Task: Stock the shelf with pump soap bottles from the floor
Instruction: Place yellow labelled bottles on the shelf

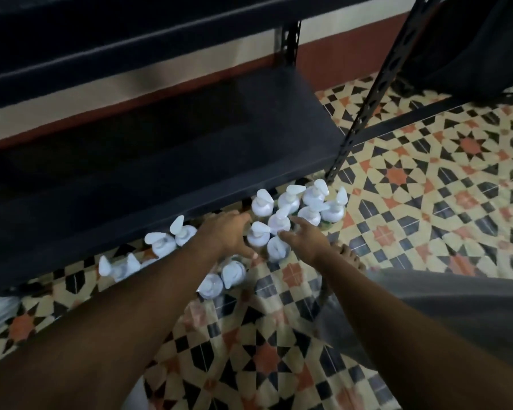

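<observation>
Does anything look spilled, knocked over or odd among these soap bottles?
Nothing stands out: the pump bottles look upright on the tiled floor, no spill visible; only their nozzles point different ways.

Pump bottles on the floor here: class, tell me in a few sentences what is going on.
A person reaches both hands into a cluster of white pump soap bottles standing on the patterned tile floor in front of a dark metal shelf. The left hand and right hand have fingers spread beside bottles; neither clearly grips one yet. No bottles show on the shelf board in view.
</observation>
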### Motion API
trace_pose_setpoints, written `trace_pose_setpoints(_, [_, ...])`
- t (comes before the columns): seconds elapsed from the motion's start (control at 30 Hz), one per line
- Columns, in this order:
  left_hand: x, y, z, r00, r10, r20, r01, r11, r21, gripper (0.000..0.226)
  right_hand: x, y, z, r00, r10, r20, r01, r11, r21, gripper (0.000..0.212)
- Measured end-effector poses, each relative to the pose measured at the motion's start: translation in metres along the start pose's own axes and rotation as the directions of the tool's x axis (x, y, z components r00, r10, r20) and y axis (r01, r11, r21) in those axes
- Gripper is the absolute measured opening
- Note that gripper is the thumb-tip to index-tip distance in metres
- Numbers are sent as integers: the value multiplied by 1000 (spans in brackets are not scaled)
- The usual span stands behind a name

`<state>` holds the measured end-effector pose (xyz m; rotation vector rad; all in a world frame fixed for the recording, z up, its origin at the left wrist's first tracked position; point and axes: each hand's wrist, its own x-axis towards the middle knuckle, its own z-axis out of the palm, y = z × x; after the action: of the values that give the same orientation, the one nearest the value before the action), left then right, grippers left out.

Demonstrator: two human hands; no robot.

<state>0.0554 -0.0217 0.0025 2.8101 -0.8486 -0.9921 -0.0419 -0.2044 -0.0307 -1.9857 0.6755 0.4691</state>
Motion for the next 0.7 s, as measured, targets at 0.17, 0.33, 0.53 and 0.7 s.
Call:
trace_pose_setpoints(0.17, [41, -4, 4, 992, 55, 115, -47, 996, -74, 86, 34, 4, 7, 995, 47, 90, -60, 986, 158, 50])
trace_pose_setpoints(0.33, [59, -1, 18, 986, 90, 138, -80, 994, -74, 56, 55, 11, 13, 991, 82, 105, -100, 978, 181, 54])
trace_pose_setpoints(0.53, [63, -13, 17, 996, 71, 57, -63, 990, -130, 37, 67, 8, 20, 993, 99, 57, -106, 985, 139, 70])
trace_pose_setpoints(0.7, [51, -25, 1, 999, 51, 9, -48, 980, -192, 39, 69, 0, 25, 993, 119, -8, -119, 986, -119, 43])
